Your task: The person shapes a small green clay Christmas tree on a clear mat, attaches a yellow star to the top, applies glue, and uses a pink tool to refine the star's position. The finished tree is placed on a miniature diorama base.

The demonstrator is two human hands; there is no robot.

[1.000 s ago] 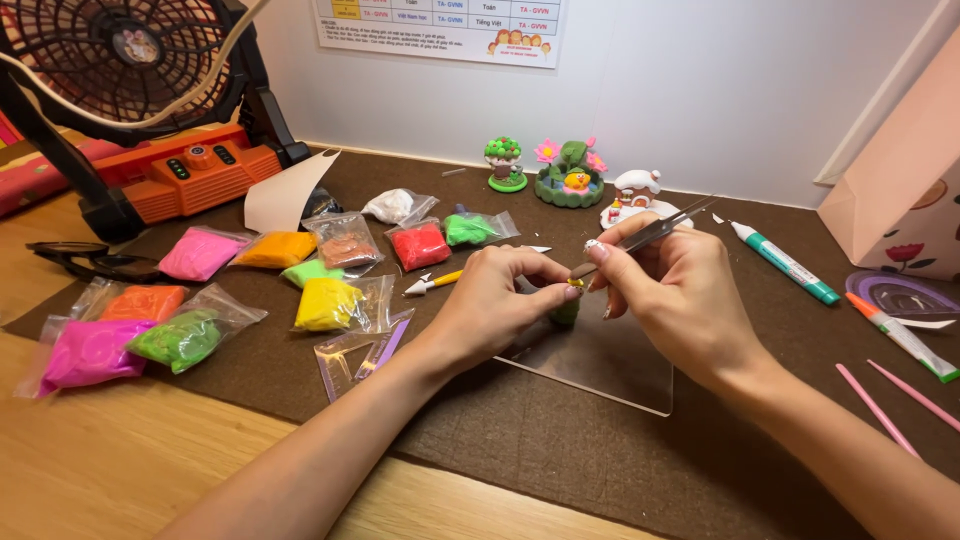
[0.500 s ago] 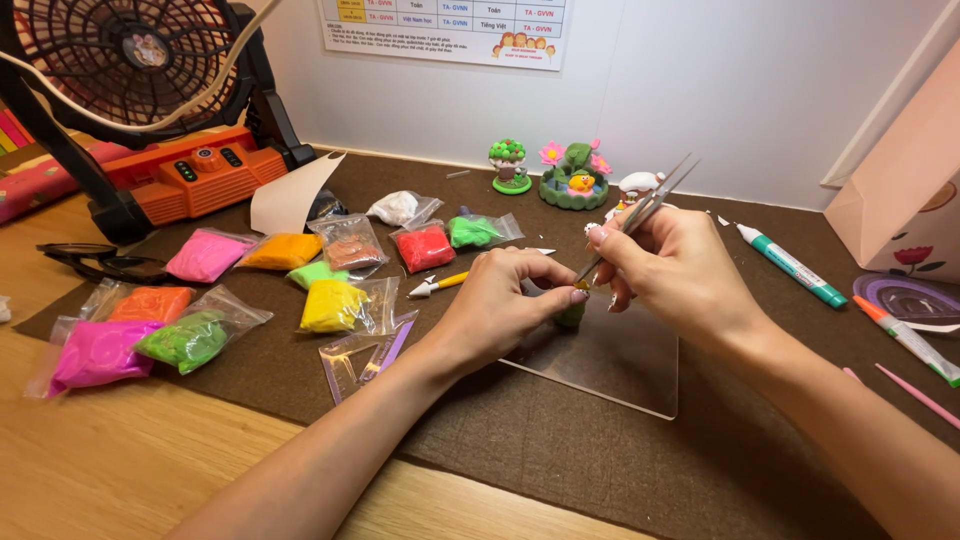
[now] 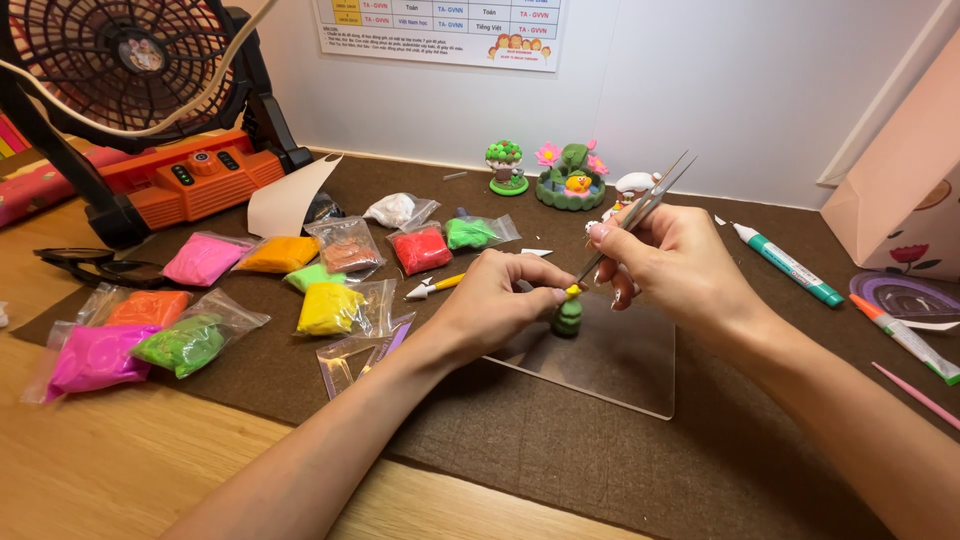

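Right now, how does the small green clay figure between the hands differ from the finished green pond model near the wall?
The green clay figure is small and narrow; the pond model is wider and low. The figure carries only one yellow bit on top, while the pond model has pink flowers and a yellow piece inside. The left hand holds the figure; nothing touches the pond model. Both are mainly green.

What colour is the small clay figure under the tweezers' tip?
Green clay figure, with a yellow bit on top; head view.

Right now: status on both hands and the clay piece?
Left hand steadies green clay figure on clear sheet. Right hand holds tweezers, tip at yellow bit on top. Nothing in the way.
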